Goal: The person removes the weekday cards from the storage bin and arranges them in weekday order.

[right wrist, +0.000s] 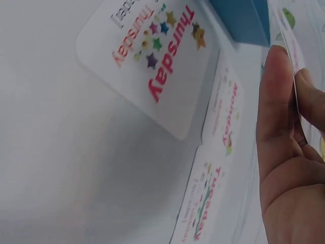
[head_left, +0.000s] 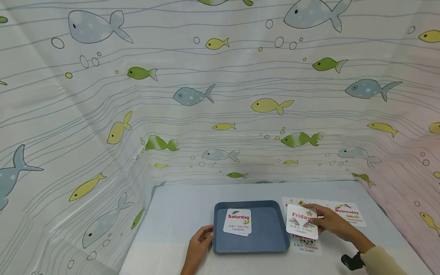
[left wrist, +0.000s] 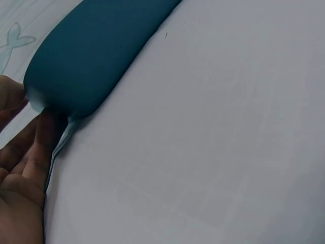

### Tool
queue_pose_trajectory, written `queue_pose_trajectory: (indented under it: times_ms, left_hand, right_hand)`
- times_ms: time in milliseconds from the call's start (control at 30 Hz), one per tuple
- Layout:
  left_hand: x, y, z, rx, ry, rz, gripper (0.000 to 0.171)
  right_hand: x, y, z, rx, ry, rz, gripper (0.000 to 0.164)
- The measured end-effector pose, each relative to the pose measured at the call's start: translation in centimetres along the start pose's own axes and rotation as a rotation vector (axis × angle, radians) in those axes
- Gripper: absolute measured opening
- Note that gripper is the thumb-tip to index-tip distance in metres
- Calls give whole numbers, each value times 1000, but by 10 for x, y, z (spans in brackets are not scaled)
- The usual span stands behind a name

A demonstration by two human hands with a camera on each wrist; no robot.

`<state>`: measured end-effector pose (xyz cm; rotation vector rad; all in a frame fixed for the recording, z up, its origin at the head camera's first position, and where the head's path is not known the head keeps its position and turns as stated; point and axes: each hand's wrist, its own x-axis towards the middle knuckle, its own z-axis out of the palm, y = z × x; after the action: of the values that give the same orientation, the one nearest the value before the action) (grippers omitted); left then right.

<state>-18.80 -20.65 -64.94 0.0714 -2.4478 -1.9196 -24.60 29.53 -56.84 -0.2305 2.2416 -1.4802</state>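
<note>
- Far left of the frame: a fish-print sheet (head_left: pixel 75 114), which I also see running across the top and down the right side, behind a pale table (head_left: pixel 165 214).
- Lower centre, left of the tray: the left hand (head_left: pixel 198 244), thumb and fingers clamped on the edge of the blue tray (head_left: pixel 264 236). The left wrist view shows the digits at a tray corner.
- Lower centre: the tray lies on the table. In its upper left part rests the Saturday card (head_left: pixel 237 221), face up; the edge of another card shows beneath it.
- Lower right, at the tray's right edge: the Friday card (head_left: pixel 300 227), lifted above the table with its printed face visible.
- Just right of it: the right hand (head_left: pixel 331 223), thumb and fingers clamped on the Friday card; the right wrist view shows that card nearly edge-on.
- Below the Friday card: the Thursday card (head_left: pixel 306 248), partly covered in the head view.
- Behind the right hand: a row with the Monday card (right wrist: pixel 226 109), the Tuesday card (right wrist: pixel 200 198) and, rightmost, the Wednesday card (head_left: pixel 348 214).
- Lower right corner: a beige sleeve (head_left: pixel 381 259) and a black device (head_left: pixel 352 261) beside it.
</note>
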Motion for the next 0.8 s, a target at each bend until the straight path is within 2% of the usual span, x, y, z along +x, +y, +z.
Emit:
queue_pose_trajectory:
  times_ms: [433,800]
  left_hand:
    - [-1,2,1,-2,11,11,33]
    - [0,-1,1,-4,-1,-5,32]
  right_hand:
    - [-18,26,-19,-59,73,51,70]
    - [-34,56,-41,-58,16,80,71]
